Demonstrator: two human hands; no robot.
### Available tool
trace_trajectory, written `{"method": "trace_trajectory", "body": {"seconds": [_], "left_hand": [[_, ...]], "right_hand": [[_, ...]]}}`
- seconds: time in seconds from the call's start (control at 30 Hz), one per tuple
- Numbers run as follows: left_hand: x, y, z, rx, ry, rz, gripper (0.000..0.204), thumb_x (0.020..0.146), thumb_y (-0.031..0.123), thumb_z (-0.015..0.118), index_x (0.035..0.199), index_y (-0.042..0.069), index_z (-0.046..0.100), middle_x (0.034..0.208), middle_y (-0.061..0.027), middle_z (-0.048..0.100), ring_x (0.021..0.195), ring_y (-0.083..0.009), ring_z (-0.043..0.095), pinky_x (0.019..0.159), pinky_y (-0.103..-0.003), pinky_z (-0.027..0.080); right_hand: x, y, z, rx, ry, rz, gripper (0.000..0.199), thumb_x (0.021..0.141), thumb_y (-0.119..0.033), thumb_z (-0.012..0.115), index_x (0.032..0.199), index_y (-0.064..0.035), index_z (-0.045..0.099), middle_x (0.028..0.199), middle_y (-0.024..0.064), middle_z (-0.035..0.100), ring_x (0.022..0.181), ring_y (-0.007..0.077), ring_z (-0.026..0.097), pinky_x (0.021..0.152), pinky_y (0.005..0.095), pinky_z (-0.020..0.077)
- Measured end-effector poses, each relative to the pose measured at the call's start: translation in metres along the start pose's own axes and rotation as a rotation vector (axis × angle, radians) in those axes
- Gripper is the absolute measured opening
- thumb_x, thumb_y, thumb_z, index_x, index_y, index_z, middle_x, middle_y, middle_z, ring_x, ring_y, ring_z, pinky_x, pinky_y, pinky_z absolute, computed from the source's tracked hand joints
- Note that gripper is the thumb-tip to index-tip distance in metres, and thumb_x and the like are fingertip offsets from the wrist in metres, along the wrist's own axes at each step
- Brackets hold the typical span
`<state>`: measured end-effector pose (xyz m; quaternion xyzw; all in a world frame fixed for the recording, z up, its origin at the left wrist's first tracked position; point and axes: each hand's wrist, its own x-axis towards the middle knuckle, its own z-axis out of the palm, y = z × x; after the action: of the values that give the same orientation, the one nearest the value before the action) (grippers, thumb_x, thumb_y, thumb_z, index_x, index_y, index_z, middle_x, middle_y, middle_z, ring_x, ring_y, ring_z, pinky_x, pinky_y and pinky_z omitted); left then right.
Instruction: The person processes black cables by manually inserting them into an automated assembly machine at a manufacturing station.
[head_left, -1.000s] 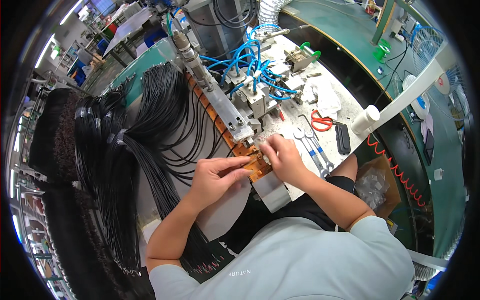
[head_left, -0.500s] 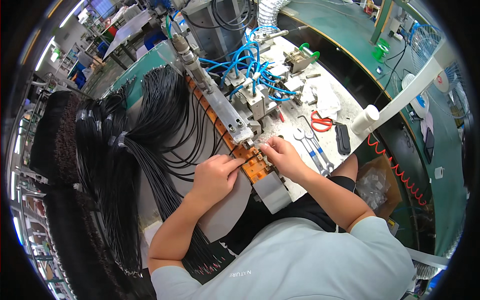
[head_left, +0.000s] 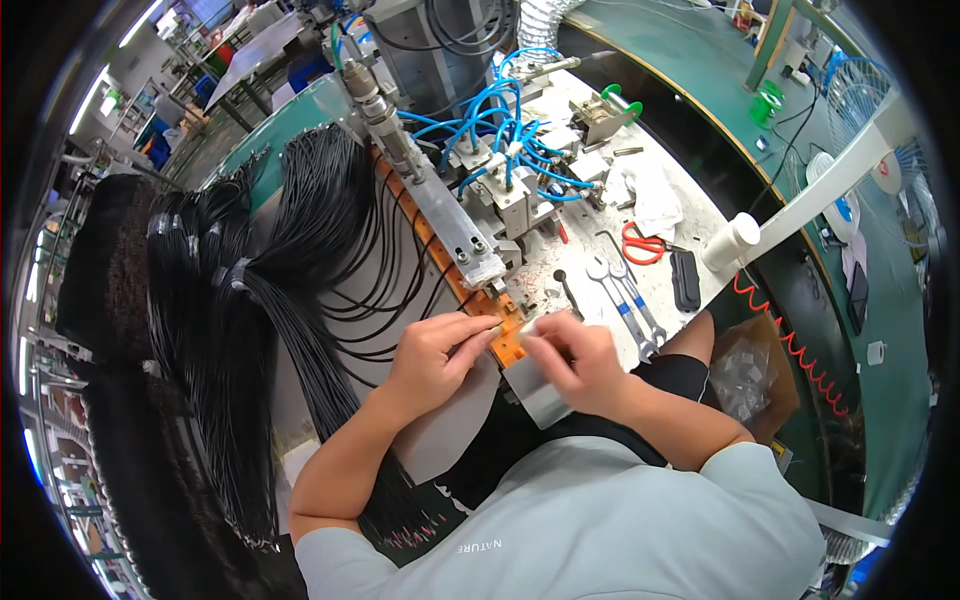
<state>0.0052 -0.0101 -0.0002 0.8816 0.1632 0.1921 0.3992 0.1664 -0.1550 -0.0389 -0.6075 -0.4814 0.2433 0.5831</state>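
1. Left hand (head_left: 437,352) fingers pressed together, pinching a thin black wire (head_left: 478,335) at the near end of the orange fixture strip (head_left: 506,338); right hand (head_left: 573,357) curled, fingertips touching the same end.
2. Strip's long axis runs from between the hands diagonally up-left, away from the body, under the grey metal bar (head_left: 452,225).
3. Black wire bundles (head_left: 250,300) fan out left of the left hand.
4. Wrenches (head_left: 625,295) and red scissors (head_left: 645,245) lie beyond the right hand; clear bag (head_left: 740,375) sits in the cardboard box (head_left: 783,397) to its right, contents unclear.
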Motion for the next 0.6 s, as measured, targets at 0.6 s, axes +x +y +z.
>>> {"method": "trace_trajectory", "body": {"seconds": [0.6], "left_hand": [[0.0, 0.0, -0.001, -0.254, -0.095, -0.201, 0.013, 0.093, 0.003, 0.062, 0.104, -0.003, 0.065, 0.082, -0.0072, 0.072, 0.067, -0.0092, 0.064, 0.063, -0.023, 0.052]], "right_hand": [[0.008, -0.006, 0.012, -0.102, -0.122, 0.021, 0.009, 0.092, -0.008, 0.062, 0.1, -0.0028, 0.061, 0.061, 0.0035, 0.063, 0.055, 0.0153, 0.06, 0.059, 0.0279, 0.0412]]}}
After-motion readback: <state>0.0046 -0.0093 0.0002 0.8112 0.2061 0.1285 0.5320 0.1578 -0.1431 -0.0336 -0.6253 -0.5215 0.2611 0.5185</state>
